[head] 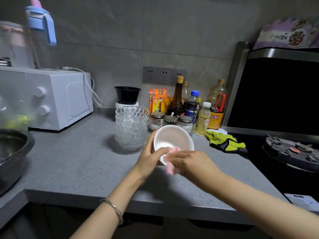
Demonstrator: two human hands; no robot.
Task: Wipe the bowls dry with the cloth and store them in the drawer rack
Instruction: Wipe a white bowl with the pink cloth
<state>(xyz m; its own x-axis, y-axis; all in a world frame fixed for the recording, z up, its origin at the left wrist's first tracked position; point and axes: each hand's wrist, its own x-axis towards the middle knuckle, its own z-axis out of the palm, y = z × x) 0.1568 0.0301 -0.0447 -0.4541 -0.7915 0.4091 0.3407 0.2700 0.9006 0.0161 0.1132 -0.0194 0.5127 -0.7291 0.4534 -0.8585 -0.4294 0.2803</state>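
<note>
Your right hand (193, 163) bunches cloth (171, 163) against near rim of white bowl (173, 138); left hand (150, 157) grips bowl, tilted above counter (77, 157). Wiping step underway. Next: rotate bowl, finish drying. Glass bowl stack (132, 126) waits just left.

The right hand (191, 163) hides most of the cloth (170, 169) and the near rim of the white bowl (172, 137), the steel basin (13, 149) at nine o'clock is cut by the frame edge, and the bottle (39, 23) at eleven o'clock is blurred.

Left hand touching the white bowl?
Touching. Head view: the left hand grips the white bowl, thumb over its near rim, fingers behind it.
</note>
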